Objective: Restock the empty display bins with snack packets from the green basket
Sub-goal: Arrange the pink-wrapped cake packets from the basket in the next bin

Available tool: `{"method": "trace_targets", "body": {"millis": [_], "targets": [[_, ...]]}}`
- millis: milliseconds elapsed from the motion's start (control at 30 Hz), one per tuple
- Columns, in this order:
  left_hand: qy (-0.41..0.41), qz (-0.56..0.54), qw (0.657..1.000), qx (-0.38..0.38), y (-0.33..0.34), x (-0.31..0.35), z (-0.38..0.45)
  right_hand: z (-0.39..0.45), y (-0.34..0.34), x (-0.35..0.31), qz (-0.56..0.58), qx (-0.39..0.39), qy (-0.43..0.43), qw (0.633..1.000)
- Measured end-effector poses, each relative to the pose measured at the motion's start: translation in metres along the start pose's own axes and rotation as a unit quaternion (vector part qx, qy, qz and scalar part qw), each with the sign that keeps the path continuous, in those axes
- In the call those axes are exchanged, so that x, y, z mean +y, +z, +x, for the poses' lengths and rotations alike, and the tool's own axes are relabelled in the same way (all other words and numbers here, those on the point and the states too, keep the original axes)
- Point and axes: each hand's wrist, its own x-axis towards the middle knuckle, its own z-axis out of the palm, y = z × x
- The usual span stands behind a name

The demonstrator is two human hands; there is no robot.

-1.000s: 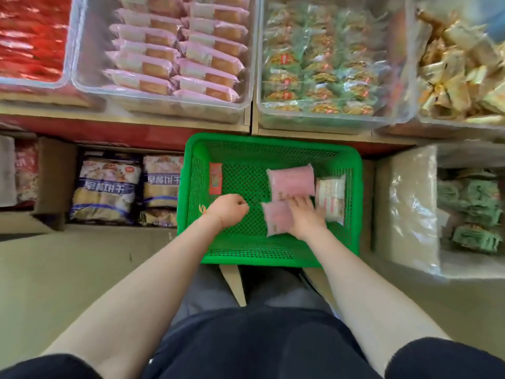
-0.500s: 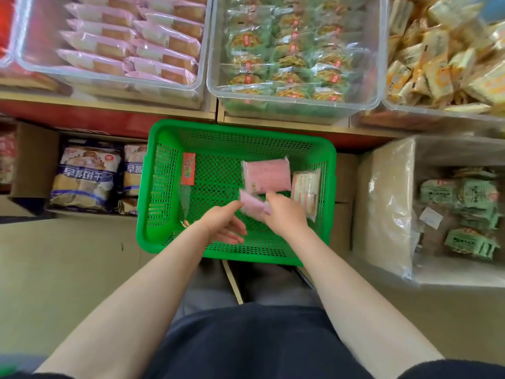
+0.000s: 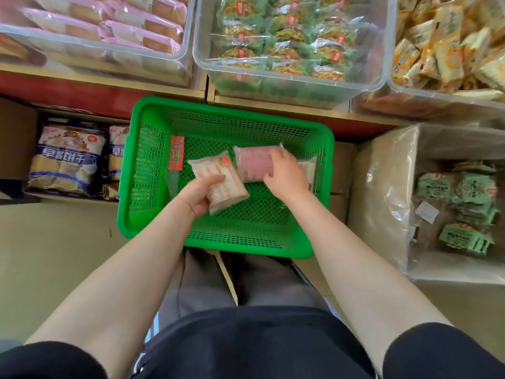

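The green basket stands on the floor below the shelf. My left hand holds a pale pink snack packet over the basket's middle, its printed face up. My right hand is closed around the right end of a larger pink packet that lies in the basket. A whitish packet leans on the basket's right wall, mostly hidden behind my right hand. A thin red packet rests against the left wall.
On the shelf above stand clear bins: pink cake packets, green-wrapped cakes, yellow packets. Blue biscuit bags fill a carton at lower left. A plastic-lined carton with green packets stands at right.
The small pink packet passed from my right hand to my left hand. My right hand then moved up and closed on the larger pink packet. The view shifted left.
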Motion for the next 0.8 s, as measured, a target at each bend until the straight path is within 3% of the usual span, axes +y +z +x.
{"method": "trace_targets", "body": {"millis": [100,333,533,600,667,700,733,800], "targets": [[0.001,0.006,1.000,0.002,-0.008,-0.006,0.005,0.016,0.022,0.015,-0.097,-0.049,-0.025,0.994],[0.001,0.025,0.999,0.024,-0.023,-0.011,0.013,0.029,0.054,-0.008,-0.236,-0.039,-0.016,0.971],[0.008,0.018,0.999,0.044,-0.027,-0.006,0.015,0.033,0.054,-0.013,-0.170,-0.043,-0.071,0.982],[0.008,0.015,0.999,0.045,-0.030,-0.002,0.015,0.034,0.048,-0.015,-0.096,-0.042,-0.040,0.994],[0.011,0.004,0.999,0.047,-0.033,0.003,0.012,0.031,0.031,-0.019,0.066,-0.057,0.045,0.995],[0.010,-0.007,0.999,0.049,-0.034,0.007,0.008,0.027,0.019,-0.021,0.174,-0.076,0.095,0.977],[0.011,-0.015,0.999,0.050,-0.037,0.010,0.005,0.021,0.008,-0.024,0.295,-0.104,0.136,0.940],[0.005,-0.029,0.999,0.034,-0.040,0.017,-0.005,0.004,-0.014,-0.026,0.541,-0.173,0.168,0.805]]}}
